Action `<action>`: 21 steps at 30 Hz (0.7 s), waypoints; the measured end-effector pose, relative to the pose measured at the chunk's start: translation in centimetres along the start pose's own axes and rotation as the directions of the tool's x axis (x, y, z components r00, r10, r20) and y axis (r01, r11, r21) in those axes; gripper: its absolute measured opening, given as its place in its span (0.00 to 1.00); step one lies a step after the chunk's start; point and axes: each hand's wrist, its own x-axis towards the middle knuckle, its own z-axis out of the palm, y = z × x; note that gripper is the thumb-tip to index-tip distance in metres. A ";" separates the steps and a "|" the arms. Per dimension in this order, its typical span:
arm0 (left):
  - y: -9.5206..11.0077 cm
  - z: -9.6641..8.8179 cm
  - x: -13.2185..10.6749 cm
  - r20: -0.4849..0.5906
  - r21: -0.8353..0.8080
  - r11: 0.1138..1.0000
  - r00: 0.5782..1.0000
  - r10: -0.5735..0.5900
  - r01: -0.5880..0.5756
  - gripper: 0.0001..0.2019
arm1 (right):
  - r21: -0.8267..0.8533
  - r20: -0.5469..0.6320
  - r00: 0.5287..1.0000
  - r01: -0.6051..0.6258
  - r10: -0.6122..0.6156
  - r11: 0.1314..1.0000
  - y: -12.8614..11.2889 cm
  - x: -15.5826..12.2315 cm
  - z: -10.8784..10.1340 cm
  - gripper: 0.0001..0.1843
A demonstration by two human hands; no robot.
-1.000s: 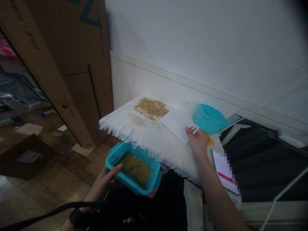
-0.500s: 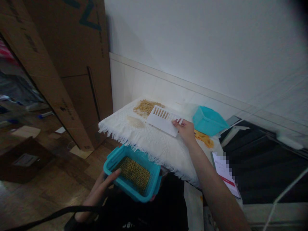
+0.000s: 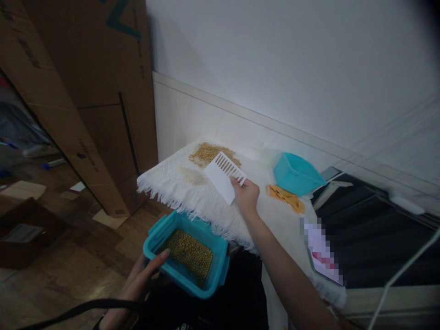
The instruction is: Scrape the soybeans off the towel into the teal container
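My left hand [image 3: 151,270] grips the near left rim of a teal plastic tub [image 3: 187,284], thumb over the edge. Round yellowish beans [image 3: 192,252] cover the tub's bottom; it is held just below the table's fringed front edge. In my right hand [image 3: 245,192] is a flat white slotted plastic plate [image 3: 220,181], pinched at its right end and tilted above the cloth. Behind the plate lies a spread heap of beans [image 3: 208,153]. A smaller pale heap of fine grains [image 3: 192,175] is left of the plate.
A white fringed cloth [image 3: 165,176] covers the table against a white wall. At its right stand a teal scoop-like container [image 3: 295,176] and a crumpled orange cloth [image 3: 285,197]. A partly blurred phone-like object [image 3: 323,252] lies nearer. A tall cardboard box [image 3: 92,114] rises at left.
My right hand has moved left and nearer, turning the slotted plate so that its slots slant more. More of the orange cloth shows. My left hand still holds the tub.
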 end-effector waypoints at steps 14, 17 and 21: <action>-0.1 0.7 0.2 -0.007 -0.011 0.999 0.999 -0.039 0.039 0.28 | -0.102 -0.168 0.985 -0.058 0.040 0.993 2.7 0.1 -4.7 0.24; 0.2 1.0 0.2 -0.021 -0.013 0.999 0.998 -0.051 0.050 0.28 | -0.075 -0.191 0.981 -0.043 0.028 0.996 3.3 0.4 -5.9 0.23; 0.1 0.7 0.1 -0.017 -0.028 0.997 0.997 -0.070 0.069 0.27 | 0.029 -0.216 0.976 -0.002 0.008 1.000 3.8 2.3 -6.7 0.23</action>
